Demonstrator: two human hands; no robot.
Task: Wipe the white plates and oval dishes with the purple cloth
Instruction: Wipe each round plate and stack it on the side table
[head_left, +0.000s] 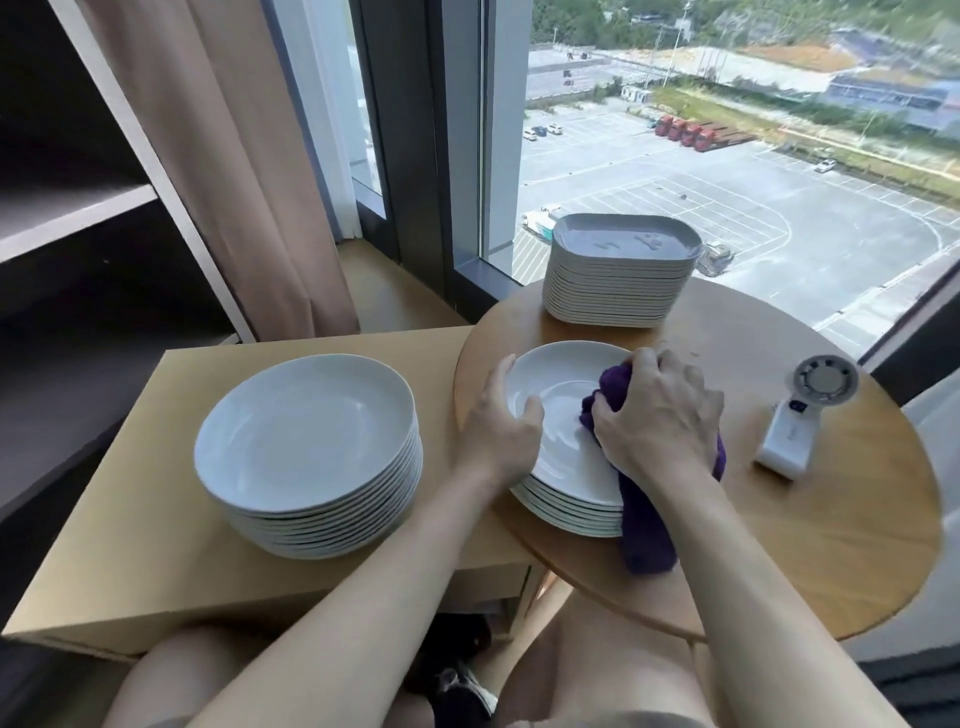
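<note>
Purple cloth: dark violet, soft fabric, bunched at one end and trailing off the near edge of the plates onto the round light-wood table. The right hand has its fingers curled round the bunched end and presses it on the right inner side of the top white round plate. That plate is glossy, with a shallow well and a broad rim, and it tops a short stack of matching plates at the table's left edge. The left hand grips its left rim, thumb inside. A tall stack of white oval dishes stands at the far edge. A white handheld fan lies to the right. A taller stack of white round plates sits on the tan box to the left.
</note>
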